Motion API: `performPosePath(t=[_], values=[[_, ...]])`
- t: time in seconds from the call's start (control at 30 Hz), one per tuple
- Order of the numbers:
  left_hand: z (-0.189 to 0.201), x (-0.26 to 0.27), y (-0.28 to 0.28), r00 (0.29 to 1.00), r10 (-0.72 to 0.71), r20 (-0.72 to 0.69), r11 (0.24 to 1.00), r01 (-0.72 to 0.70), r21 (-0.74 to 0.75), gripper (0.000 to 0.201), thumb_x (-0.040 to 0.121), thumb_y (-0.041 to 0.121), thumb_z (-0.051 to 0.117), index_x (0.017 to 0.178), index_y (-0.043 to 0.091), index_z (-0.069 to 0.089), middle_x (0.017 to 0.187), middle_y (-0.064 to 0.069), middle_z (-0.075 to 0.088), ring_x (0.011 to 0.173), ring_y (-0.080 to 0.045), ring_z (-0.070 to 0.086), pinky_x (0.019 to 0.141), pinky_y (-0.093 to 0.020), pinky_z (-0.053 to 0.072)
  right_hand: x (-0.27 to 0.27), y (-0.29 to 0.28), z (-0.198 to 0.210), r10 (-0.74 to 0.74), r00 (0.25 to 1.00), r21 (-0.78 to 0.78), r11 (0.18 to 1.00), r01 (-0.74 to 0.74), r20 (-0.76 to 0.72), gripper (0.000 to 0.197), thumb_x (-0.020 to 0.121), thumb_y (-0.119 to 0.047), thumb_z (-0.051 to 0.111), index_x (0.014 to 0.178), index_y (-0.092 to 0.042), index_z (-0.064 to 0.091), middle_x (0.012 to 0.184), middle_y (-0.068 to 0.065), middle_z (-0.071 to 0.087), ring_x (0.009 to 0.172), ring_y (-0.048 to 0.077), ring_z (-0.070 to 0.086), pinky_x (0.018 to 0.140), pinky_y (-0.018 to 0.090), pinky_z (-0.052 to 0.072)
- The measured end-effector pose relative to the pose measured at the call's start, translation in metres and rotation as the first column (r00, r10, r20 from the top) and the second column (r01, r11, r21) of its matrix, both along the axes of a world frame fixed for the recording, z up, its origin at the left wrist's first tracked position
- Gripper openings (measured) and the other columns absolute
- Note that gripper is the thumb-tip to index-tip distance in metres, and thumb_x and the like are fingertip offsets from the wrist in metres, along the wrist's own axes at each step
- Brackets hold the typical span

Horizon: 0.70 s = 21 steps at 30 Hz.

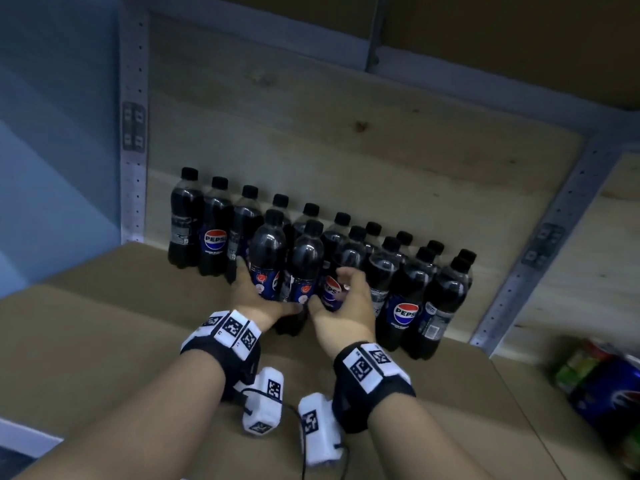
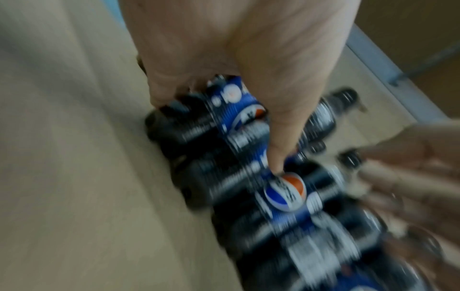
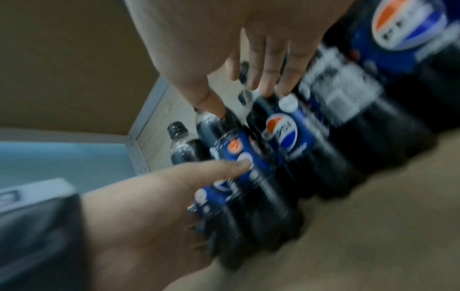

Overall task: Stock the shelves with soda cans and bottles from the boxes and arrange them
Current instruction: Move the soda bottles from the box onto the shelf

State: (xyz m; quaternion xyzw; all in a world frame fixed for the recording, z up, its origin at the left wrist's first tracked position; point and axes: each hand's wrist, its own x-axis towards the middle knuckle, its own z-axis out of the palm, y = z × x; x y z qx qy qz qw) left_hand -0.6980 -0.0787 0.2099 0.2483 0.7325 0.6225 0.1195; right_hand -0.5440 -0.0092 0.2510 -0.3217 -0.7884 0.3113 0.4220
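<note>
Both hands bracket upright Pepsi bottles in the front row on the shelf [image 1: 346, 161]. Left hand [image 1: 258, 299] grips the left bottle [image 1: 266, 258]; right hand [image 1: 343, 299], fingers loosely spread, cups the right bottle [image 1: 334, 289], the middle bottle [image 1: 304, 265] standing between.

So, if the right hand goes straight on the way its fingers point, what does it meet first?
Probably the Pepsi bottle right before the right hand; its fingers already curl around it, though blur hides actual contact.
</note>
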Motion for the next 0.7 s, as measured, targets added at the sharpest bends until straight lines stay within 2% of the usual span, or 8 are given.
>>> performPosePath(t=[0.07,0.17,0.27,0.37,0.43,0.53,0.6,0.7], values=[[0.0,0.016,0.005,0.996,0.08,-0.029,0.996,-0.081,-0.031,0.167,0.034,0.055,0.096,0.157,0.032,-0.014,0.16,-0.009,0.031,0.144,-0.029,0.035,0.118,-0.047,0.035,0.02,0.007,0.023,-0.073,0.995,0.23,0.972,0.056,0.068,0.056,0.08,-0.028,0.077,0.128,-0.028,0.049,0.13,-0.007,0.052,0.12,0.016,0.05,0.102,0.035,0.045],[0.005,0.035,0.012,0.99,0.142,-0.016,0.984,-0.143,-0.107,0.148,0.066,0.041,0.092,0.155,0.021,-0.026,0.168,-0.013,-0.003,0.153,-0.038,0.004,0.124,-0.049,0.015,0.039,0.029,0.05,-0.323,0.927,0.503,0.843,0.192,0.188,0.063,0.082,-0.046,0.071,0.136,-0.023,0.047,0.139,0.002,0.049,0.133,0.028,0.04,0.11,0.048,0.034],[0.007,0.038,0.022,0.99,0.141,0.001,0.983,-0.14,-0.122,0.144,0.072,0.039,0.089,0.154,0.02,-0.027,0.167,-0.014,-0.011,0.153,-0.041,-0.004,0.122,-0.051,0.01,0.048,0.06,0.067,-0.423,0.839,0.569,0.804,0.173,0.343,0.082,0.083,-0.067,0.06,0.153,-0.043,0.024,0.168,-0.004,0.011,0.156,0.028,0.003,0.121,0.061,0.005],[0.002,0.034,0.031,0.991,0.13,-0.028,0.985,-0.132,-0.106,0.144,0.072,0.039,0.089,0.154,0.02,-0.027,0.167,-0.016,-0.012,0.153,-0.04,-0.005,0.122,-0.052,0.01,0.049,0.09,0.07,-0.431,0.774,0.535,0.833,0.142,0.465,0.088,0.084,-0.08,0.046,0.156,-0.051,0.005,0.17,-0.003,-0.01,0.155,0.027,-0.019,0.12,0.064,-0.01],[0.0,0.035,0.036,0.992,0.116,-0.05,0.989,-0.12,-0.082,0.141,0.073,0.038,0.088,0.155,0.02,-0.026,0.167,-0.016,-0.013,0.153,-0.041,-0.005,0.122,-0.052,0.01,0.047,0.102,0.064,-0.447,0.742,0.513,0.843,0.162,0.499,0.091,0.085,-0.082,0.04,0.16,-0.044,0.004,0.171,-0.001,-0.008,0.156,0.027,-0.017,0.121,0.062,-0.011],[-0.003,0.034,0.047,0.992,0.114,-0.055,0.992,-0.117,-0.052,0.137,0.075,0.036,0.087,0.156,0.021,-0.023,0.167,-0.016,-0.012,0.153,-0.042,-0.005,0.122,-0.052,0.011,0.044,0.108,0.054,-0.407,0.809,0.476,0.86,0.183,0.424,0.091,0.089,-0.075,0.046,0.162,-0.032,0.013,0.171,0.0,0.001,0.156,0.027,-0.009,0.126,0.055,0.004],[-0.004,0.032,0.053,0.991,0.126,-0.05,0.991,-0.128,-0.039,0.134,0.077,0.037,0.086,0.157,0.02,-0.021,0.167,-0.017,-0.01,0.153,-0.042,-0.004,0.122,-0.052,0.011,0.042,0.11,0.049,-0.395,0.851,0.486,0.852,0.197,0.347,0.091,0.089,-0.072,0.05,0.162,-0.036,0.009,0.171,0.0,0.006,0.157,0.029,-0.006,0.126,0.054,0.005],[-0.005,0.03,0.061,0.988,0.142,-0.055,0.989,-0.143,-0.02,0.13,0.078,0.035,0.085,0.159,0.018,-0.016,0.166,-0.021,-0.008,0.152,-0.046,-0.001,0.122,-0.05,0.009,0.041,0.114,0.044,-0.44,0.836,0.558,0.804,0.206,0.327,0.09,0.088,-0.076,0.043,0.159,-0.044,-0.001,0.169,0.001,0.01,0.157,0.032,-0.003,0.125,0.058,0.0]])
